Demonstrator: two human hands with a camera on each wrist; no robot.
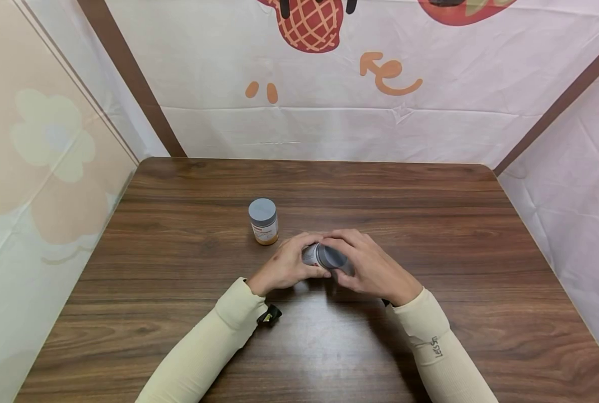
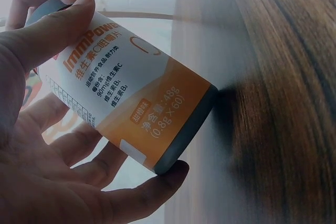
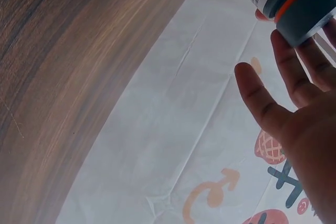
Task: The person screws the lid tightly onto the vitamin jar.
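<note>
A vitamin C tablet bottle (image 1: 311, 255) with a grey cap (image 1: 333, 257) is tilted over the table, between both hands. My left hand (image 1: 285, 263) grips its body, thumb along the label and fingers beneath, as the left wrist view shows. There the white and orange label of the bottle (image 2: 123, 85) faces the camera. My right hand (image 1: 372, 267) holds the cap by its sides, and in the right wrist view an orange ring shows under the cap (image 3: 304, 17). The little finger stretches away from it. A second grey-capped bottle (image 1: 264, 224) stands upright beyond my left hand.
The brown wood-grain table (image 1: 188, 212) reaches back to a white printed curtain (image 1: 330, 131). More printed cloth (image 1: 52, 196) hangs along the left side, and white cloth (image 1: 576, 168) along the right.
</note>
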